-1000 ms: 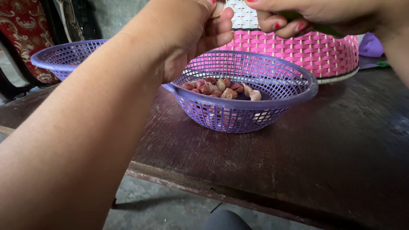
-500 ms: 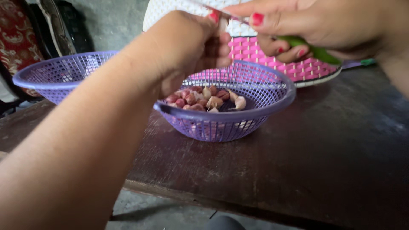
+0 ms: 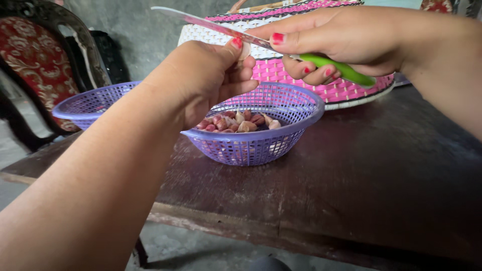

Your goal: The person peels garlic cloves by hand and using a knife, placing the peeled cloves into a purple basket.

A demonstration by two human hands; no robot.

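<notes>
My left hand [image 3: 206, 75] is raised above a purple plastic basket [image 3: 301, 108] and pinches a small pale garlic clove [image 3: 245, 50] between thumb and fingers. My right hand [image 3: 346, 37] grips a knife with a green handle [image 3: 341, 70]. Its long thin blade [image 3: 201, 22] points left and rests against the clove. Inside the basket lie several garlic cloves [image 3: 238, 121], some reddish, some pale.
A second purple basket [image 3: 90, 103] stands to the left on the dark wooden table [image 3: 376, 175]. A pink and white woven basket [image 3: 301, 75] sits behind. An ornate chair with red upholstery [image 3: 35, 60] is at far left. The table's front edge runs across the lower frame.
The view has tilted up and shifted, so both hands sit lower and fully in frame. The knife blade now shows whole, laid against the clove in my left hand.
</notes>
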